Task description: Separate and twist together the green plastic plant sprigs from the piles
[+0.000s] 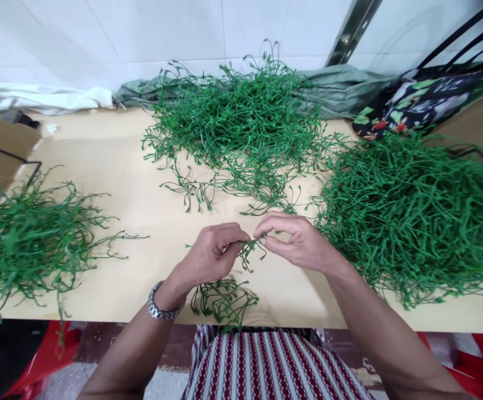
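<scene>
My left hand point(210, 253), with a metal-band watch point(164, 305) on its wrist, pinches a green artificial plant sprig point(247, 254) between thumb and fingers. The fingertips of my right hand point(297, 241) close on the sprig's other end, so it spans the short gap between both hands. Thin curly stems with small tips hang from it. Below my left hand, a small bunch of similar sprigs point(225, 300) lies at the table's front edge. Just beyond my hands, loose sprigs point(262, 180) spread out from a large heap point(233, 116).
On the right, a big pile of green stems point(416, 216) reaches close to my right forearm. Another pile point(29, 239) overhangs the front edge at left. Cardboard boxes point(0, 144) flank the pale table point(112, 161). Cloth point(345, 89) lies along the tiled wall.
</scene>
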The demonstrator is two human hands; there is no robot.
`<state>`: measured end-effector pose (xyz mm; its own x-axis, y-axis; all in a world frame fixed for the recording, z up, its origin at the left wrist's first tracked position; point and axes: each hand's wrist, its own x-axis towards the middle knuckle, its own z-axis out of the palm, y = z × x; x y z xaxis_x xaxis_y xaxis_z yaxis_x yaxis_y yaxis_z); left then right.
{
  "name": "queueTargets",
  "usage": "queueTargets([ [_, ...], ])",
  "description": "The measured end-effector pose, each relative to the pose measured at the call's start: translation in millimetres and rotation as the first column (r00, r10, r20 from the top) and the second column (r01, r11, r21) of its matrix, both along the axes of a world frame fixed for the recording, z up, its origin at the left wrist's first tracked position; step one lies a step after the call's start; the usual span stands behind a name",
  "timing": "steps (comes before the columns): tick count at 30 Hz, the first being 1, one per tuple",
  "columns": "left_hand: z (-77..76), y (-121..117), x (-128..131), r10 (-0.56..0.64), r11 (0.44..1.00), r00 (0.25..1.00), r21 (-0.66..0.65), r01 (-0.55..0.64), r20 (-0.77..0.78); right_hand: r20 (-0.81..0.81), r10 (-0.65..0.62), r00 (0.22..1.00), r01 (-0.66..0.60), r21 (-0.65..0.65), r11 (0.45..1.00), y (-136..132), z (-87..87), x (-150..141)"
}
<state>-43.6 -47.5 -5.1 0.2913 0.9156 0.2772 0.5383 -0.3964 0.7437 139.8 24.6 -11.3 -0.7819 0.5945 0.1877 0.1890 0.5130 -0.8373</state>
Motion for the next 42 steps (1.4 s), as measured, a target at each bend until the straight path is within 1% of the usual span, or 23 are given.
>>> queueTargets([
  [2,0.9,1,1,0.006,0.999,1.0,-0.044,-0.007,-0.023,-0.012,0.027,1.0,-0.026,0.081,0.996,-1,0.1,-1],
  [4,0.9,3,2,0.006,0.997,0.997,-0.076,-0.012,-0.081,-0.019,0.052,0.998,-0.048,0.164,0.985,-3,-0.2,-3],
  [5,0.7,3,3,0.005,0.996,0.995,-0.086,-0.014,-0.101,-0.016,0.055,0.998,-0.051,0.185,0.981,-3,-0.5,-3],
  [7,-0.1,4,3,0.003,0.995,0.994,-0.098,-0.014,-0.11,-0.002,0.042,0.999,-0.041,0.187,0.981,-3,-1.3,-4],
  [9,-0.8,3,3,-0.002,0.994,0.996,-0.111,-0.008,-0.091,0.015,0.02,1.0,-0.023,0.179,0.984,-3,-1.6,-4],
  [11,-1.1,2,2,-0.014,0.992,0.998,-0.13,0.005,-0.068,0.035,0.024,0.999,-0.031,0.204,0.978,-3,-1.0,-4],
  [15,-0.5,1,0,-0.018,0.981,1.0,-0.192,0.022,0.026,0.078,0.114,0.99,-0.132,0.294,0.947,-2,2.9,-3],
  [17,-1.0,1,2,-0.004,0.967,0.996,-0.254,0.028,0.094,0.082,0.135,0.987,-0.153,0.294,0.943,-3,4.7,-4],
  [20,-2.5,0,5,0.028,0.923,0.989,-0.383,0.031,0.146,0.057,0.143,0.988,-0.152,0.213,0.965,-4,4.7,-4],
  [23,-3.2,-1,8,0.042,0.86,0.988,-0.509,0.04,0.15,0.027,0.158,0.987,-0.16,0.1,0.982,-5,1.4,-4],
  [25,-3.4,-1,9,0.052,0.82,0.982,-0.569,0.061,0.18,0.011,0.157,0.988,-0.157,0.025,0.987,-5,-1.7,-5],
  [27,-4.1,0,9,0.077,0.796,0.971,-0.6,0.077,0.226,0.001,0.143,0.99,-0.143,-0.065,0.988,-4,-4.8,-6],
  [29,-5.2,1,8,0.133,0.784,0.955,-0.618,0.062,0.266,-0.044,0.094,0.995,-0.101,-0.193,0.976,-4,-8.0,-7],
  [31,-6.2,1,7,0.2,0.772,0.938,-0.635,0.026,0.281,-0.145,0.005,0.989,-0.056,-0.351,0.935,-4,-11.2,-9],
  [33,-6.6,2,5,0.242,0.773,0.929,-0.634,-0.009,0.281,-0.228,-0.091,0.969,-0.032,-0.482,0.876,-7,-14.4,-12],
  [34,-6.3,3,5,0.248,0.783,0.928,-0.621,-0.023,0.278,-0.241,-0.116,0.964,-0.03,-0.531,0.847,-9,-15.9,-13],
  [36,-4.8,3,5,0.239,0.815,0.932,-0.578,-0.04,0.273,-0.211,-0.123,0.97,-0.028,-0.596,0.802,-15,-18.9,-16],
  [37,-3.6,3,5,0.227,0.835,0.936,-0.549,-0.046,0.268,-0.183,-0.11,0.977,-0.024,-0.607,0.794,-19,-20.2,-18],
  [39,-0.8,2,5,0.199,0.871,0.952,-0.488,-0.062,0.233,-0.132,-0.089,0.987,-0.006,-0.588,0.809,-25,-21.8,-20],
  [42,3.8,1,6,0.16,0.907,0.979,-0.412,-0.094,0.128,-0.087,-0.076,0.993,0.02,-0.52,0.854,-29,-21.4,-19],
])
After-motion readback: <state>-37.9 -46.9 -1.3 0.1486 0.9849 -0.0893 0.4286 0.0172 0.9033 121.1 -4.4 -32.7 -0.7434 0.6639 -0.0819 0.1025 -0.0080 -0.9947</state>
